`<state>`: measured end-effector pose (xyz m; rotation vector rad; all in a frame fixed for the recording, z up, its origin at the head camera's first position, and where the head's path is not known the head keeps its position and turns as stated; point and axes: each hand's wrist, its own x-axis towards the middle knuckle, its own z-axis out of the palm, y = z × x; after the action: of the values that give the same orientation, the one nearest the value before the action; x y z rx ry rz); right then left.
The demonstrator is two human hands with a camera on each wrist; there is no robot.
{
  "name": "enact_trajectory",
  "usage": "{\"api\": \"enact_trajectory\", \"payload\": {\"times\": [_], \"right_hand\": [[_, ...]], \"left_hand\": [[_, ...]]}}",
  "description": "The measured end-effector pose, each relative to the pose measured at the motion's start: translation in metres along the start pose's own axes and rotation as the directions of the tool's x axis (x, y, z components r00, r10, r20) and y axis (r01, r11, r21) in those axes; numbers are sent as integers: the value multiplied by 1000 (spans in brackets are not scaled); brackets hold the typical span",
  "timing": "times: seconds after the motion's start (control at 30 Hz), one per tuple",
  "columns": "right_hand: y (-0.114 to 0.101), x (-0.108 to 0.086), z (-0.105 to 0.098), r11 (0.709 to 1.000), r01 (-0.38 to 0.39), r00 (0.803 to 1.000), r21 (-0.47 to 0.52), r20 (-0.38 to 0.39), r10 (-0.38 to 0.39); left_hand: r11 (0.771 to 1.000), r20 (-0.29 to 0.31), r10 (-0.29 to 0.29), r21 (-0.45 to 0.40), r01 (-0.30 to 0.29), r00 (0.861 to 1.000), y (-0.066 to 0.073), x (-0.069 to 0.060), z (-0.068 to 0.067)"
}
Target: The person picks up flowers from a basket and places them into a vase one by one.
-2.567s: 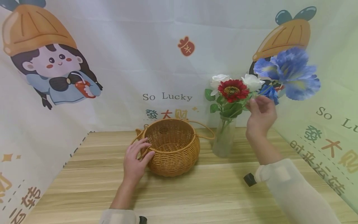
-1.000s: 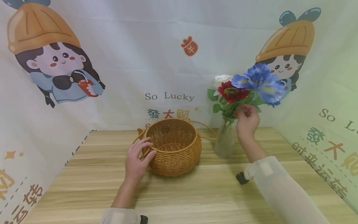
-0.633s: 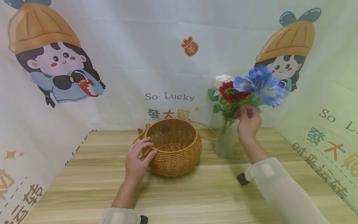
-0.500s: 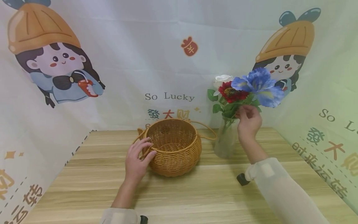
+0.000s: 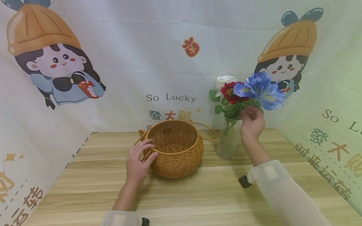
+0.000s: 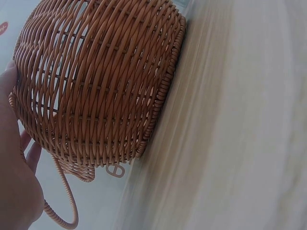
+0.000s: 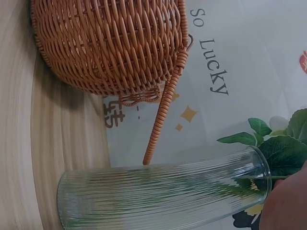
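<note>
In the head view, my right hand (image 5: 252, 124) pinches the stem of a large blue iris (image 5: 261, 91) at the mouth of a ribbed clear glass vase (image 5: 227, 141). A red gerbera (image 5: 231, 94) and a white rose (image 5: 224, 81) with green leaves stand in the vase, partly covered by the iris. The right wrist view shows stems inside the glass (image 7: 163, 196), the fingers just above its rim. My left hand (image 5: 138, 163) holds the near left rim of a round wicker basket (image 5: 176, 164), fingers over the edge and thumb outside.
Basket and vase stand close together on a wood-grain table (image 5: 181, 201), a basket handle (image 5: 209, 129) reaching toward the vase. Printed cloth (image 5: 135, 56) closes off the back and both sides. A black wrist device (image 5: 244, 181) sits at the right cuff.
My right hand has brought the blue iris left and down from beside the vase to its mouth. Over the last second the bloom sinks slightly. The left hand stays on the basket.
</note>
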<state>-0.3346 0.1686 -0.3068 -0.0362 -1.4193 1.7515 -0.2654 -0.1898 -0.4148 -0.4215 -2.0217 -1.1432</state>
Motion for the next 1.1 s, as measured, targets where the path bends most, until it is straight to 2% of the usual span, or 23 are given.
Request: {"api": "enact_trajectory", "payload": {"times": [0.13, 0.3, 0.67, 0.83, 1.1], "right_hand": [[1, 0, 1, 1000, 2, 1000, 18, -24, -1], [4, 0, 3, 999, 39, 997, 20, -61, -38], [13, 3, 4, 995, 86, 989, -57, -119, -92], [14, 6, 3, 991, 84, 988, -106, -124, -97], [15, 6, 2, 980, 88, 991, -180, -88, -105]], "left_hand": [[1000, -2, 3, 5, -3, 1000, 0, 0, 0], [1000, -4, 5, 1, -5, 1000, 0, 0, 0], [1000, 4, -7, 3, 7, 1000, 1, 0, 0], [1000, 0, -1, 0, 1, 1000, 1, -1, 1], [1000, 3, -1, 11, 1, 1000, -1, 0, 0]]}}
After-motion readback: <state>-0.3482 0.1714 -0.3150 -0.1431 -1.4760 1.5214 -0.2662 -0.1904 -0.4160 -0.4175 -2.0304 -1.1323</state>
